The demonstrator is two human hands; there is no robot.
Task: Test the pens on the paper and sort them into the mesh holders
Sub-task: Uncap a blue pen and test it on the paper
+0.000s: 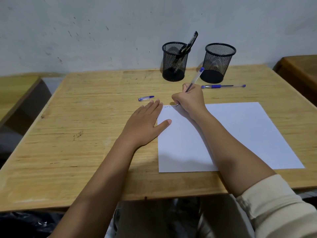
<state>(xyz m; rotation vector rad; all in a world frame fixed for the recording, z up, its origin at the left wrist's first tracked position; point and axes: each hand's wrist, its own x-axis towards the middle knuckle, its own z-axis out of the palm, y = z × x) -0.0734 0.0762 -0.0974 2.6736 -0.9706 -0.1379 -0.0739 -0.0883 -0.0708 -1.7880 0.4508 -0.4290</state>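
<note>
My right hand (188, 100) grips the pen (195, 79), tip on the paper (240, 134), barrel slanting toward the holders (217, 63) just beyond; left hand (145, 122) flat.

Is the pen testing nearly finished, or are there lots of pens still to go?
About halfway. Done: dark pens already stand in the left black mesh holder. In hand: the right hand has its grip on a clear blue-capped pen, scribbling on the white paper sheet while the left hand steadies it. Left: a capped blue pen lies on the wooden table, a loose blue cap too. The right black mesh holder looks empty.
</note>
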